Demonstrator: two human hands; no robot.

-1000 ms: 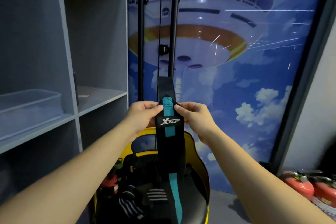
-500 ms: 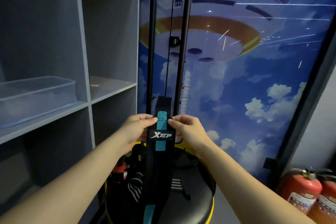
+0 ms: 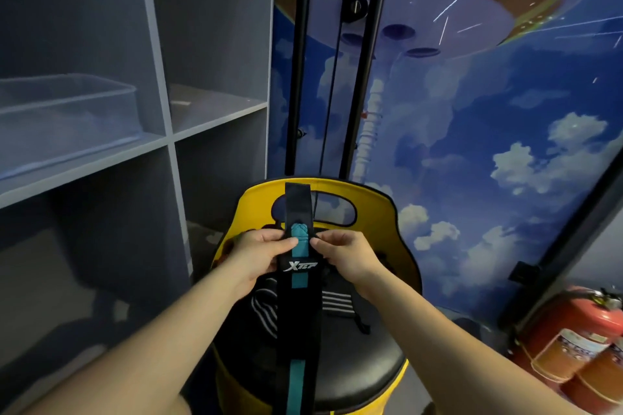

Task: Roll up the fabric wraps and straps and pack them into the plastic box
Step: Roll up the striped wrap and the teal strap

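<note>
Head view: a grey shelf unit (image 3: 168, 138) is seen on the left, with a clear plastic box (image 3: 67, 118) set on one shelf, well apart from the hands. A wall mural (image 3: 472, 111) of blue sky, clouds and a saucer-shaped craft fills the background, and two black poles (image 3: 360, 77) stand upright before it. Red fire extinguishers (image 3: 569, 337) are placed on the floor at lower right. A yellow chair (image 3: 381, 209) with a black seat is seen below the hands, and dark striped straps (image 3: 337, 303) are heaped on the seat. A long black wrap (image 3: 296, 313) is held above the chair, its long axis running from the viewer away toward the chair back, with its free end pointing away and upward past the fingers. A teal stripe is seen down its middle and white "XTEP" lettering across it near the hands. The wrap is pinched at its left edge by the left hand (image 3: 256, 256) and at its right edge by the right hand (image 3: 347, 256), thumbs laid on top.
</note>
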